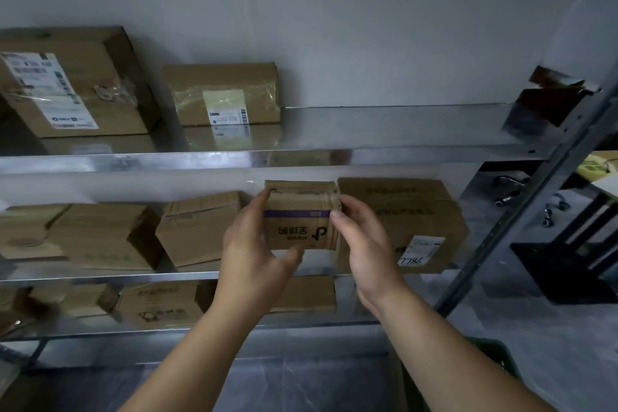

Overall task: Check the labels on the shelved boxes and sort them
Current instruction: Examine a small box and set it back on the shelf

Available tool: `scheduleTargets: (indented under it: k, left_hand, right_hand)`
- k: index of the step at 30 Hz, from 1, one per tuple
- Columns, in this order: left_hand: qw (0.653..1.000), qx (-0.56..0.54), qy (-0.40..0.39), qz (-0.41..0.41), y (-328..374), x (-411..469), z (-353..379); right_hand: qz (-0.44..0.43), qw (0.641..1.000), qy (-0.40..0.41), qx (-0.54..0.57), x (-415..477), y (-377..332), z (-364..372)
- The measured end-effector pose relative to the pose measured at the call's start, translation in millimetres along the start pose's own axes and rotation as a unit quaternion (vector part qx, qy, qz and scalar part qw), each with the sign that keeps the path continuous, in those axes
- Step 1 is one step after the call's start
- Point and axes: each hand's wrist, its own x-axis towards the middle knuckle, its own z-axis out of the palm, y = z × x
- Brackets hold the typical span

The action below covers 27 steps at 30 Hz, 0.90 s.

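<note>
I think this is the checking step. Both hands hold one small box (299, 211) up for a look. The left hand (254, 244) curls round its left side, with the thumb under the bottom edge. The right hand (363, 244) pinches its right side, with the thumb in front. So the box sits between the fingers, squeezed from both sides.

It is brown cardboard, squarish, with soft worn edges. It has a purple stripe, and its black print is upside down. No white label shows on this face, so I think the next move is a careful turn. Just past the right fingers stands a bigger box (401, 207) with a white label (423, 249) on a shiny metal shelf (100, 278).
</note>
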Motion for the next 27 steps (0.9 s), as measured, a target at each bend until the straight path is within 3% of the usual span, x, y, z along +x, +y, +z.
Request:
scheduleTargets:
  k: [5, 10, 15, 19, 27]
  left_hand:
    - [0.984, 0.167, -0.001, 0.06, 6.5, -9.8, 3.9]
    - [0.975, 0.205, 0.046, 0.07, 1.1, -3.9, 5.3]
    - [0.983, 0.17, 0.045, 0.054, -8.8, 0.0, 4.9]
    - [0.997, 0.076, 0.017, 0.0, -17.7, 2.3, 2.6]
    - [0.995, -0.079, -0.029, -0.05, -22.6, 5.7, 3.8]
  right_hand:
    - [-0.024, 0.999, -0.045, 0.005, -9.6, -16.6, 0.0]
    - [-0.052, 0.997, -0.061, -0.001, -14.3, -18.4, 3.0]
    - [-0.054, 0.997, -0.045, -0.018, -9.9, -13.4, 0.7]
    - [-0.023, 0.999, -0.012, -0.045, -1.6, -5.3, -8.9]
    - [0.009, 0.995, -0.088, -0.036, -4.4, 11.4, 0.1]
